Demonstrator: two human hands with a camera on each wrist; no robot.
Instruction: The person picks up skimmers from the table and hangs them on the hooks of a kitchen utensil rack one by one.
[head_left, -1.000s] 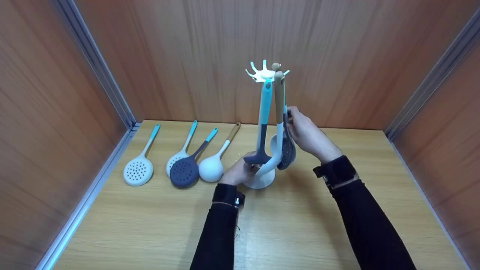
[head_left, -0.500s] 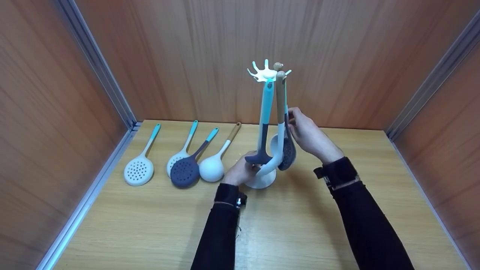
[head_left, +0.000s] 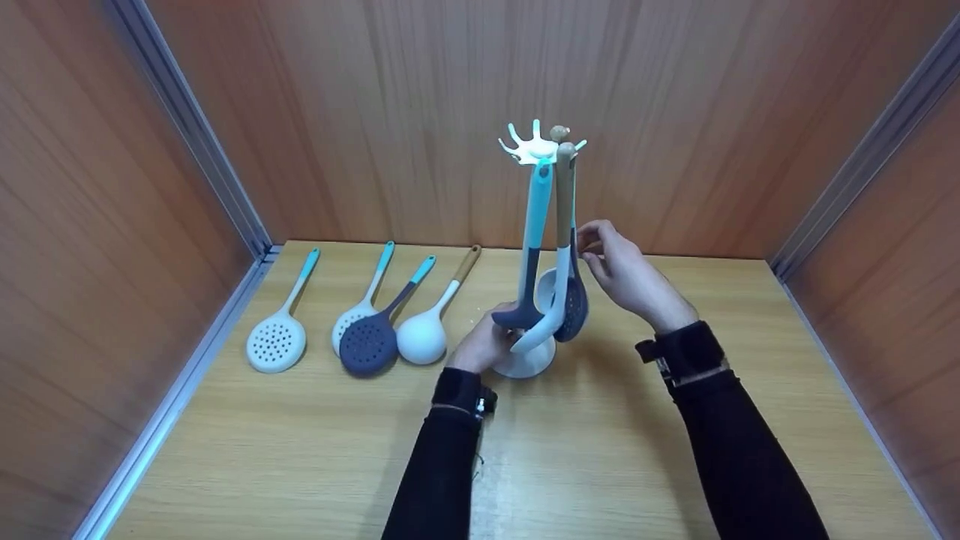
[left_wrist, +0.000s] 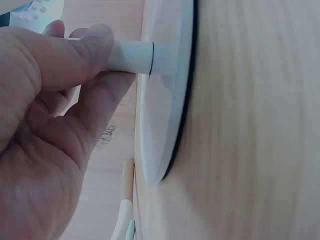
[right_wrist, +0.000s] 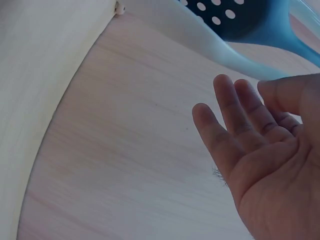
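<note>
My left hand [head_left: 484, 341] pinches the white post [left_wrist: 131, 56] of a utensil stand, just above its round base [head_left: 531, 364]. Hanging on the stand are a dark ladle with a turquoise handle [head_left: 537, 210], a white utensil with a wooden handle [head_left: 564, 195] and a dark slotted skimmer [head_left: 577, 307]. A white spoon-like bowl [head_left: 547, 289] shows partly behind them. Pale prongs [head_left: 536, 148], like a pasta server's, stick up at the top. My right hand [head_left: 626, 274] is beside the skimmer on the right, fingers loosely bent, palm bare in the right wrist view.
Left of the stand lie a white skimmer [head_left: 276, 343], another white skimmer [head_left: 345, 324] partly under a dark skimmer [head_left: 369, 345], and a white ladle [head_left: 422, 337] with a wooden handle. Wooden panels [head_left: 450, 112] enclose the table [head_left: 315, 450] at the back and both sides.
My right hand has eased back a little to the right from the hanging skimmer, its fingers loosening. The stand's top has shifted slightly right, with the left hand still on the post.
</note>
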